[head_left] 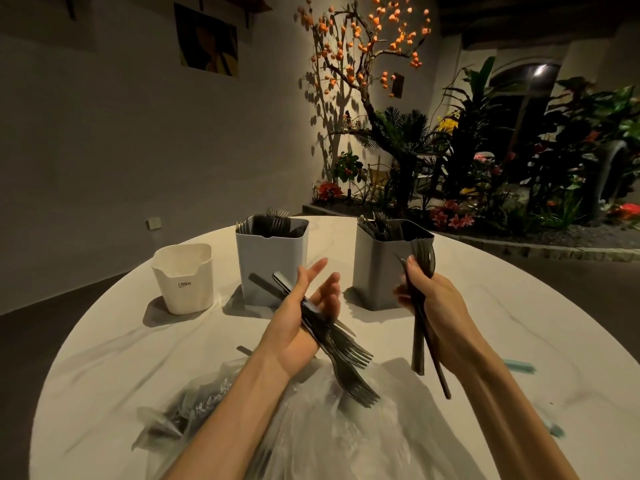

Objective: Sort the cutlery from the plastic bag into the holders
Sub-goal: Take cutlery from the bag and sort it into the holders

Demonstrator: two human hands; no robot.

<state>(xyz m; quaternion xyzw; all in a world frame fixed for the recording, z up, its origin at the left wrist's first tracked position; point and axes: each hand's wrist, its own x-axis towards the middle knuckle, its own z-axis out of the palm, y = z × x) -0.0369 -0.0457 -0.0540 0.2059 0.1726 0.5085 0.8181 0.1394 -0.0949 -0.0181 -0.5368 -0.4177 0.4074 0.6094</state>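
My left hand (pixel 304 327) lies palm up above the table with several black plastic forks (pixel 343 355) resting across it, tines toward me, fingers partly spread. My right hand (pixel 433 306) grips a bunch of black spoons (pixel 423 258), bowls up, right in front of the right grey holder (pixel 377 271), which has cutlery in it. The middle grey holder (pixel 270 261) is packed with black cutlery. At the left stands a white holder (pixel 185 282), nothing visible inside. The clear plastic bag (pixel 318 420) lies crumpled under my forearms with dark cutlery in its left part.
The round white marble table (pixel 519 323) ends just beyond the holders. Teal items lie near its right edge (pixel 519 367). A planter bed with a flowering tree and plants (pixel 450 150) stands behind the table; a grey wall is at the left.
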